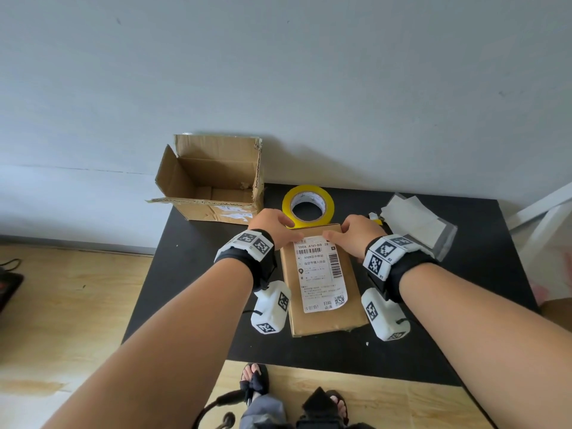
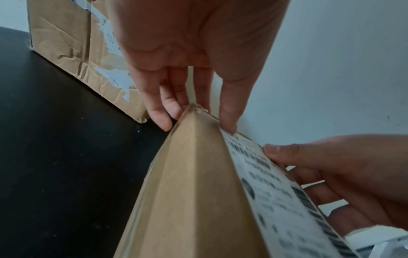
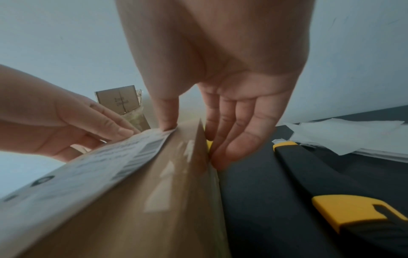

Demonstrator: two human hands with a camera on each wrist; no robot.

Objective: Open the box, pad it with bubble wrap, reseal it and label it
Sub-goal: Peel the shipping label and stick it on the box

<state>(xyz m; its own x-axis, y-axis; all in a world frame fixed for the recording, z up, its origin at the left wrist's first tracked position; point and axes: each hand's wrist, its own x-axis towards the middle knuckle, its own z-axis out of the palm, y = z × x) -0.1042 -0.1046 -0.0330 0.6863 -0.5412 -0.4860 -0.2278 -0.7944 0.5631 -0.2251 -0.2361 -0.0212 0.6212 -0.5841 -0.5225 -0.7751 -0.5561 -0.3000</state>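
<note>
A closed brown box [image 1: 325, 292] lies flat near the middle of the black bench [image 1: 192, 274], its long side running from the front edge toward the back. A white shipping label [image 1: 320, 274] covers much of its top face.

The left hand [image 1: 272, 226] holds the box's far left corner: in the left wrist view the thumb presses on the label's far edge while the fingers [image 2: 159, 111] curl down over the box's far side. The right hand [image 1: 356, 233] holds the far right corner in the same way, thumb on the label's far edge, fingers [image 3: 234, 139] curled down past the box's far right corner.

Just behind the box, touching or nearly touching its far edge, stands a roll of yellow tape [image 1: 308, 205]. An opened carton [image 1: 213, 181], flaps raised, sits at the back left corner of the bench, overhanging the left edge. A black and yellow utility knife [image 3: 331, 188] lies on the bench just right of the box. A pile of clear and white wrapping sheets [image 1: 418, 221] rests near the back right corner.
</note>
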